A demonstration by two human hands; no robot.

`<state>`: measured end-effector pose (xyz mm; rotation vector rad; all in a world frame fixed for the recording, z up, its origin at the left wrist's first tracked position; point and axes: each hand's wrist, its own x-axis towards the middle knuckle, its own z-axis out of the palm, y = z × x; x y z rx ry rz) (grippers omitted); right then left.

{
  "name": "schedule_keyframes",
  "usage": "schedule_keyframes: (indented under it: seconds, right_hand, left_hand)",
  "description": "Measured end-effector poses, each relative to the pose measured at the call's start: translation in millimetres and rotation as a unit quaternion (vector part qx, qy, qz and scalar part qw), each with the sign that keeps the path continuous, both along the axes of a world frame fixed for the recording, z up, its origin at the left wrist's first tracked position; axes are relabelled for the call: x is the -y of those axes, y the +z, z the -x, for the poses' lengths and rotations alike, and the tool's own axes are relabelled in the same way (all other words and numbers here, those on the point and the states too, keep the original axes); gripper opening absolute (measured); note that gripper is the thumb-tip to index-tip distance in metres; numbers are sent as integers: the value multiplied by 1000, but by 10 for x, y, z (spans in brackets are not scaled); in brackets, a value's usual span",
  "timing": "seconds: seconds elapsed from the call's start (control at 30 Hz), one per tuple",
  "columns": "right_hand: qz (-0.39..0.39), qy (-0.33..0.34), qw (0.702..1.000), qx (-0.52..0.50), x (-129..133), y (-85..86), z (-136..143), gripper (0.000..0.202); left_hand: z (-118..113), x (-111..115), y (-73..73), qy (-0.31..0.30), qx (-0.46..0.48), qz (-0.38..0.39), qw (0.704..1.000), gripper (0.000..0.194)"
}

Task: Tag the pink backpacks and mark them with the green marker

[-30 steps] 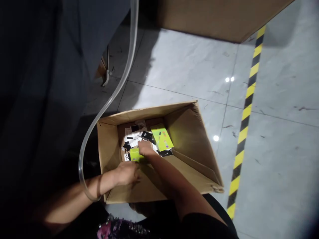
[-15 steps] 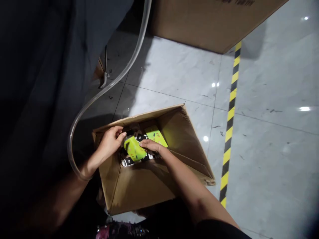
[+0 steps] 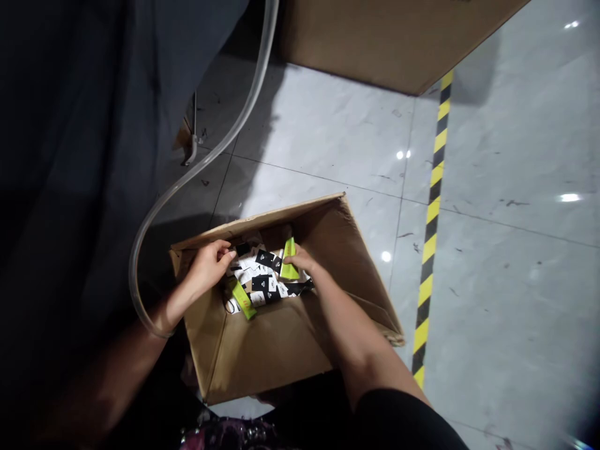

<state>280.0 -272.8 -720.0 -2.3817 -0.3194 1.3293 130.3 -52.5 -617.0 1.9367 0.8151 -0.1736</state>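
Note:
An open cardboard box (image 3: pixel 267 356) stands in front of me, its bottom covered with several black and white tags (image 3: pixel 259 284). My right hand (image 3: pixel 304 261) reaches inside and grips a lime-green packet (image 3: pixel 290 267), seen nearly edge-on, between thumb and fingers. A second lime-green packet (image 3: pixel 242 300) lies tilted on the tags by the left wall. Over the box's left side is my left hand (image 3: pixel 210 261), thumb and fingers curled together. A small black piece shows by its fingertips; whether they hold it is unclear.
A clear hose (image 3: pixel 162 199) curves down on the left to my left forearm. Dark fabric (image 3: pixel 84 125) hangs at the left. A larger cardboard carton (image 3: pixel 356 44) stands at the back, and yellow-black tape (image 3: pixel 432 231) runs along the tiled floor (image 3: pixel 506 262) at right.
One lime-green packet has moved from the middle to the left wall and lies free of my right hand. My right hand has shifted right onto the other packet, now tipped up. More tags show.

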Motion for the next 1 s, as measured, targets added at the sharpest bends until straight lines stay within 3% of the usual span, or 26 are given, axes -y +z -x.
schedule_keyframes:
  seconds: [0.1, 0.2, 0.3, 0.43, 0.47, 0.53, 0.63, 0.7, 0.8, 0.9, 1.0]
  right_hand:
    - [-136, -14, 981, -136, 4, 261, -253, 63]
    - [-228, -12, 943, -242, 7, 523, -313, 68]
    - [-287, -25, 883, -371, 37, 739, -202, 68]
    - [-349, -58, 815, -460, 7, 962, 73, 62]
    - [-365, -87, 801, -467, -42, 1003, 164, 63]
    - [-396, -178, 775, -460, -196, 1055, 370, 63]
    - [-443, -310, 749, -384, -476, 1036, 709, 59]
    - [-434, -325, 766, -346, -612, 966, 907, 62]
    - [-364, -317, 823, -300, -687, 820, 1064, 62]
    - [-318, -318, 857, -251, -644, 672, 944, 51]
    - [-250, -323, 898, -164, -485, 541, 569, 45]
  left_hand:
    - [-2, 7, -42, 7, -2, 23, 1000, 28]
    - [-5, 1, -79, 21, -13, 50, 998, 35]
    - [-5, -6, -55, 31, -25, 87, 995, 54]
    - [-13, 11, 58, -59, 16, 230, 971, 83]
    - [-16, 13, 76, -70, 22, 267, 961, 81]
    - [-20, 2, 74, -32, 24, 282, 958, 66]
    - [-10, -49, 8, 61, 41, 149, 986, 48]
    - [8, -92, -32, 54, 16, 54, 997, 39]
    - [35, -126, -51, -4, -60, 4, 998, 32]
    - [38, -100, -36, -37, -71, 40, 996, 44]
    - [6, -55, 4, -30, -53, 132, 989, 66]
